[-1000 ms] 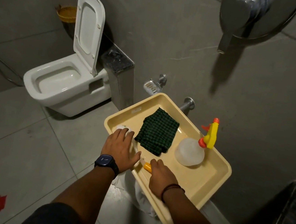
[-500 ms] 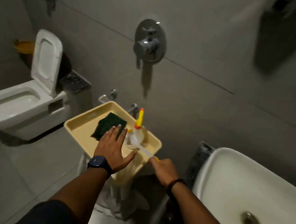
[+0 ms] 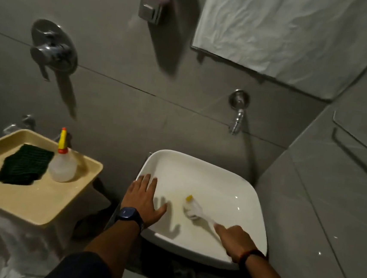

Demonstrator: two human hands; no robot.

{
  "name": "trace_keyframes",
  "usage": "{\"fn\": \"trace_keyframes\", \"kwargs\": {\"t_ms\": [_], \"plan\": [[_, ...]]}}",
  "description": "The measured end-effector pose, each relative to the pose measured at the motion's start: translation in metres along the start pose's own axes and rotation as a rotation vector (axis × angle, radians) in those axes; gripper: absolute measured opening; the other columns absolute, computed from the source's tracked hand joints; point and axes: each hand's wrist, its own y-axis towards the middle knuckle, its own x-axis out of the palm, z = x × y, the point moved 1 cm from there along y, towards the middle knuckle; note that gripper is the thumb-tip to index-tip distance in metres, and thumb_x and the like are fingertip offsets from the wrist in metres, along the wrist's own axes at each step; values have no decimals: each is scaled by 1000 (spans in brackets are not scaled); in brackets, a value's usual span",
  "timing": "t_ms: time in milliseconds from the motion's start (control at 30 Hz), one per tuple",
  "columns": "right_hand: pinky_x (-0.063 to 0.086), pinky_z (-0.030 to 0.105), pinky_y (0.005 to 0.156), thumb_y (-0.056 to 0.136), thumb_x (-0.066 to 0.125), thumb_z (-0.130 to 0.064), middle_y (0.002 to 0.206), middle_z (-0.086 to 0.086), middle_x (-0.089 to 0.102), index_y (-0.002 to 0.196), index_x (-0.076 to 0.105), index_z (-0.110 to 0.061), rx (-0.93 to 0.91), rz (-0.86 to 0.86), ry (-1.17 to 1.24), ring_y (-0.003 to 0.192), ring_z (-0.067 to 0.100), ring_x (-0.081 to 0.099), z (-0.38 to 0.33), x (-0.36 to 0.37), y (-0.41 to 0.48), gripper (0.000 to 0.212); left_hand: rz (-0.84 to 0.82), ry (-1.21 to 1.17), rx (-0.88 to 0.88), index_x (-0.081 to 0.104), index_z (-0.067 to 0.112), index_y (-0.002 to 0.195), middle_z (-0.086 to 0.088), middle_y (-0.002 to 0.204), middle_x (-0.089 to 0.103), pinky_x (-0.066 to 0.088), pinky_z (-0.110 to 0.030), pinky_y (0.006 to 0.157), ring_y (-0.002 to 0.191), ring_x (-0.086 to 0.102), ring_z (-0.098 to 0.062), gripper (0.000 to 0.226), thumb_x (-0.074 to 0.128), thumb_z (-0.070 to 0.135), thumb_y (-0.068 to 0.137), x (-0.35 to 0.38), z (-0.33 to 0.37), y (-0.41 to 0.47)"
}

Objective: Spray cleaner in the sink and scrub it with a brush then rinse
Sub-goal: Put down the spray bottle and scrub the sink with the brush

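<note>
The right hand [image 3: 234, 239] grips the handle of a white scrub brush [image 3: 195, 211], whose head rests inside the white sink [image 3: 229, 188]. The left hand [image 3: 144, 199] lies spread flat on the sink's left rim. Off to the left, a spray bottle [image 3: 63, 165] stands beside a green cloth [image 3: 25, 165] on a beige tray [image 3: 37, 205].

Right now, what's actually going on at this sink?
A person is scrubbing the white sink with a brush. The right hand grips the brush handle, with the bristle head down on the basin floor. The left hand lies flat and open on the sink's left rim. The spray bottle stands on the yellow tray to the left, beside a green cloth. No water shows at the wall tap.
</note>
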Motion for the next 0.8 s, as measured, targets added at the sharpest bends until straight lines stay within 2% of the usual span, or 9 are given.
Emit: {"fn": "trace_keyframes", "kwargs": {"t_ms": [133, 267, 433, 500, 600, 633, 700, 767, 800], "plan": [[41, 31, 75, 83, 42, -63, 119, 15, 64, 115, 58, -7, 28, -99, -160, 103, 30, 60, 6, 18, 14, 66, -19, 43, -1, 11, 16, 147, -9, 157, 8, 3, -41, 115, 144, 3, -25, 89, 35, 67, 78, 22, -4, 11], [45, 33, 80, 82, 42, -64, 122, 13, 63, 119, 55, -9, 57, -106, -139, 105, 30, 60, -11, 34, 35, 68, 3, 43, -7, 10, 12, 147, -9, 157, 10, -1, -36, 114, 144, 4, -23, 87, 33, 65, 81, 31, -12, 22], [46, 37, 91, 88, 39, -60, 127, 16, 60, 124, 53, -8, 145, 81, -114, 112, 33, 58, -26, 23, 72, 65, 35, 16, -9, 16, 8, 146, -12, 155, 18, 1, -36, 114, 143, 10, -24, 85, 36, 60, 82, 36, -17, 31], [49, 36, 87, 89, 42, -58, 120, 16, 62, 123, 52, -6, 175, 59, -15, 104, 33, 61, -27, 24, 81, 63, 38, 5, -8, 15, 8, 146, -12, 155, 18, 3, -37, 115, 143, 11, -24, 85, 37, 59, 82, 36, -21, 35], [42, 27, 53, 83, 49, -60, 79, 6, 58, 96, 55, -11, 108, -147, 105, 56, 20, 54, -35, 43, 79, 51, 39, 13, -3, 16, 7, 145, -12, 155, 19, 5, -37, 115, 143, 11, -24, 85, 35, 59, 81, 37, -23, 39], [39, 26, 51, 81, 49, -62, 76, 5, 57, 92, 54, -14, 75, -194, 70, 52, 18, 50, -38, 50, 78, 50, 45, 18, 1, 18, 6, 145, -13, 154, 20, 6, -38, 116, 143, 12, -24, 86, 34, 59, 80, 37, -23, 39], [45, 31, 66, 82, 45, -66, 97, 12, 66, 106, 59, -15, 4, -146, -42, 75, 25, 60, -40, 54, 79, 58, 49, 20, 2, 20, 5, 145, -14, 154, 23, 6, -38, 115, 142, 14, -25, 87, 33, 59, 78, 38, -23, 39], [46, 37, 87, 85, 39, -66, 123, 16, 63, 122, 55, -10, 52, 24, -139, 107, 32, 59, -36, 44, 85, 69, 56, 28, 2, 20, 5, 144, -14, 153, 24, 7, -38, 115, 142, 16, -25, 86, 35, 58, 78, 38, -22, 39], [44, 38, 91, 86, 38, -64, 128, 17, 60, 126, 53, -8, 97, 87, -133, 113, 34, 57, -32, 37, 87, 70, 60, 27, 2, 20, 5, 144, -14, 153, 24, 8, -38, 115, 142, 16, -26, 85, 37, 57, 79, 38, -23, 39]]}}
